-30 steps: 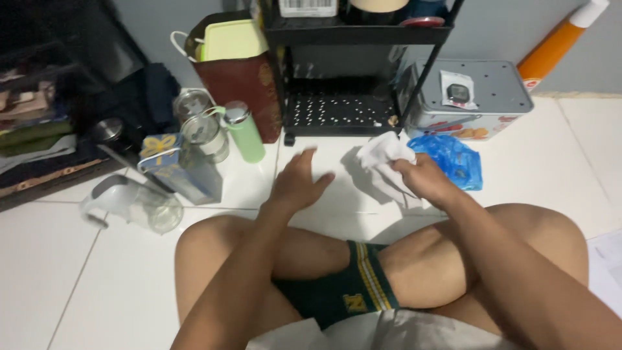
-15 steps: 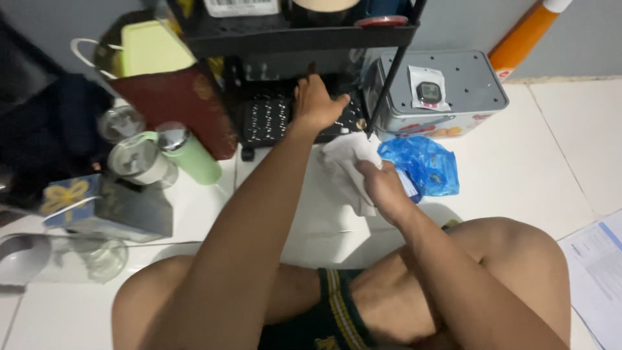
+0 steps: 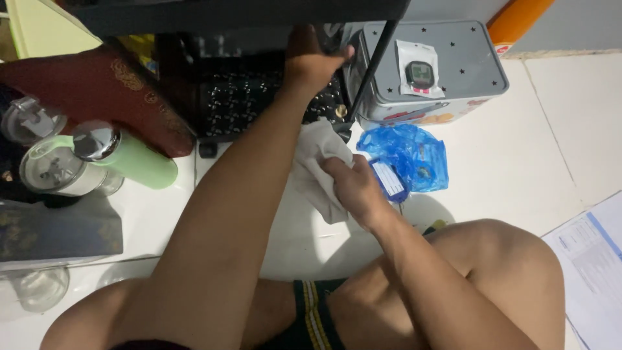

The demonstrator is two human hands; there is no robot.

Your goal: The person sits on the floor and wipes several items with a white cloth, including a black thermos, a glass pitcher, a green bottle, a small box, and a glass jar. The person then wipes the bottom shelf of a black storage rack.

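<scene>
On the white tiled floor (image 3: 492, 175), seated person viewed from above; left hand (image 3: 310, 61) has advanced from open floor into the lower tier of the black shelf rack (image 3: 259, 97), fingers curled over the perforated shelf near its right post, nothing visibly held; right hand (image 3: 350, 188) stays clenched on the crumpled white cloth (image 3: 311, 165), now carried closer to the rack's foot, just beside the blue plastic bag (image 3: 411, 152); grey tin box (image 3: 440, 78) behind; judged, wiping of the shelf appears imminent, not begun.
</scene>
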